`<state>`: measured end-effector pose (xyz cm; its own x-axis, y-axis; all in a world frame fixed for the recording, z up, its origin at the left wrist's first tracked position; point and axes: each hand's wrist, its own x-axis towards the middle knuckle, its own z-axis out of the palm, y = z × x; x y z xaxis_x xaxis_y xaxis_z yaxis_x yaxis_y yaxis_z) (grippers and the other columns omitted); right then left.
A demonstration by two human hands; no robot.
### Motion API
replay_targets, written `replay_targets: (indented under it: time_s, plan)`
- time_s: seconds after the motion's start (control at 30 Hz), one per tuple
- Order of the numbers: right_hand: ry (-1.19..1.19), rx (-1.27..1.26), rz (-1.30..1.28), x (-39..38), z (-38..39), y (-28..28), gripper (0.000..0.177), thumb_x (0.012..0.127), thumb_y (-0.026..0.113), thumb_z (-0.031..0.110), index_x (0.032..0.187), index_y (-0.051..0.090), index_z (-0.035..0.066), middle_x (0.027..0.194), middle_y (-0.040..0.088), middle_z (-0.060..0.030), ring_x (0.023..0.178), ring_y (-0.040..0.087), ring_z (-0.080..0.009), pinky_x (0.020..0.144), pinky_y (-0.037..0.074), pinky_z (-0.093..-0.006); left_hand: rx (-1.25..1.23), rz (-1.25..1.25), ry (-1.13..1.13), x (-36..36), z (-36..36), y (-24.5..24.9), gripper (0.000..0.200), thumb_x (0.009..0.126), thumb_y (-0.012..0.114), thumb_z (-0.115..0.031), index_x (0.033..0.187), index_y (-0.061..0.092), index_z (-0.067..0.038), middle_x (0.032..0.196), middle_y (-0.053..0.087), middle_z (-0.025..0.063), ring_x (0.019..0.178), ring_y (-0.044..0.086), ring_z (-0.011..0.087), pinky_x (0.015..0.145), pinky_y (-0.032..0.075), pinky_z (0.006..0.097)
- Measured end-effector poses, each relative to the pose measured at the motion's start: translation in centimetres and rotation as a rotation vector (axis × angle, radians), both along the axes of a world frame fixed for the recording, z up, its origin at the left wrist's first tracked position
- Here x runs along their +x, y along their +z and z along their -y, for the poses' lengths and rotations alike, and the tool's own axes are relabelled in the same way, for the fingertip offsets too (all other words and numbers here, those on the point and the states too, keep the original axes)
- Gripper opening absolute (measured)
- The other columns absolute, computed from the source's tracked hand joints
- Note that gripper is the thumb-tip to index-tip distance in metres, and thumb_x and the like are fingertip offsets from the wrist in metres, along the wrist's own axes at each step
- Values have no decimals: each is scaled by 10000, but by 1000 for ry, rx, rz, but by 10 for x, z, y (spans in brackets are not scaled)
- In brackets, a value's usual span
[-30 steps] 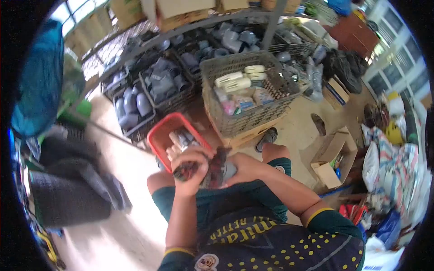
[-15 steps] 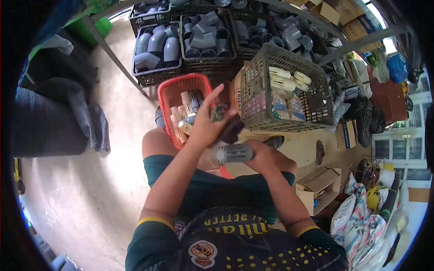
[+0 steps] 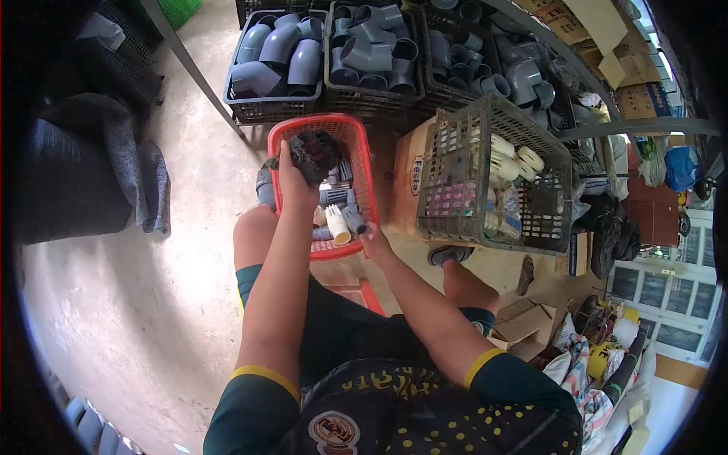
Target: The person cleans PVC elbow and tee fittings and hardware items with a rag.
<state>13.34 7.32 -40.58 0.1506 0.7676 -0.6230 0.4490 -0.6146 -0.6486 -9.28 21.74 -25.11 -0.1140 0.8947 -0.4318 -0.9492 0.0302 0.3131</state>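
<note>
**Rag Up, Pipe Bits Below**

Closest in, the right hand lies at the near rim of the red basket. Its fingertips touch a small grey pipe bit. I cannot tell if that grip is pinching the bit or only resting on it. A white tube lies just beside the bit, inside the basket.

A little farther off, the left hand is held over the basket. Its grip is squeezed tight around a dark rag.

Past that, to the right, a grey crate stands on a cardboard box. Farthest away are black crates full of grey pipe bends.

Part of the rag sticks out of the fist, so a loose grip may let it drop. The bits are round and piled up, so a bump on the basket could make them roll out.
</note>
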Motion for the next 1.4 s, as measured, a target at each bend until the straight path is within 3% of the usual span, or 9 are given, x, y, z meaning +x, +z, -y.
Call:
replay_targets:
  time_s: [0.17, 0.3, 0.4, 0.53, 0.67, 0.83, 0.93, 1.07, 1.4]
  plan:
    - [478, 35, 141, 21, 12, -19, 351, 926, 657, 229, 1213, 602, 35, 1091, 670, -95, 911, 655, -208, 802, 530, -355, 79, 69, -32, -6, -6, -9, 463, 1010, 466, -460, 1276, 603, -107, 1234, 652, 95, 1140, 612, 279, 1028, 466, 440]
    - [564, 70, -290, 21, -6, 165, 326, 955, 619, 218, 1231, 610, 44, 1052, 669, -90, 975, 666, -200, 836, 533, -320, 218, 153, -88, -2, -1, 15, 627, 980, 392, -593, 1365, 549, -124, 1358, 586, 105, 1262, 541, 315, 1076, 415, 488]
    - [428, 139, -907, 88, -29, 299, 322, 955, 630, 166, 1228, 596, -1, 1043, 671, -108, 960, 664, -175, 843, 529, -338, 209, 158, -90, 7, 3, 23, 711, 958, 379, -658, 1430, 486, -136, 1456, 507, 104, 1345, 464, 332, 1103, 367, 541]
    - [-205, 720, -907, 212, -97, 353, 205, 977, 574, 180, 1123, 617, 43, 878, 670, -128, 763, 657, -229, 657, 533, -347, 488, 281, -240, 6, 5, 8, 679, 957, 414, -632, 1402, 512, -130, 1442, 515, 115, 1342, 461, 339, 1126, 343, 546]
    - [-357, 283, 297, 371, -195, 260, 316, 982, 572, 193, 1289, 565, 117, 933, 631, -59, 815, 598, -142, 699, 498, -290, 342, 173, -189, 11, -3, -3, 623, 959, 448, -580, 1347, 557, -105, 1385, 557, 133, 1313, 487, 345, 1133, 342, 529]
    - [-197, 211, 1061, 431, -218, 187, 668, 814, 757, 157, 1407, 451, 187, 1311, 542, -142, 1218, 551, -307, 919, 524, -447, 298, 104, -178, 8, 0, -15, 507, 971, 499, -459, 1315, 575, -95, 1373, 566, 138, 1308, 495, 333, 1147, 333, 527]
    - [39, 571, 1211, 424, -225, 180, 756, 766, 771, 116, 1422, 416, 237, 1449, 420, -132, 1366, 402, -359, 1043, 448, -510, 306, 88, -207, 6, 0, -21, 519, 975, 489, -459, 1341, 552, -97, 1397, 547, 129, 1316, 486, 339, 1146, 335, 538]
    - [57, 275, 1314, 403, -227, 210, 767, 711, 812, 127, 1378, 466, 282, 1363, 476, -114, 1311, 435, -329, 1055, 406, -514, 346, 133, -272, 9, -4, -18, 524, 977, 481, -459, 1360, 541, -107, 1400, 544, 129, 1315, 487, 343, 1135, 351, 544]
    - [-95, 501, 757, 372, -178, 276, 598, 786, 775, 199, 1235, 430, 8, 1175, 618, -212, 1021, 645, -363, 868, 516, -433, 353, 189, -228, 43, 11, 30, 528, 976, 483, -459, 1384, 532, -127, 1428, 525, 133, 1350, 454, 343, 1141, 324, 578]
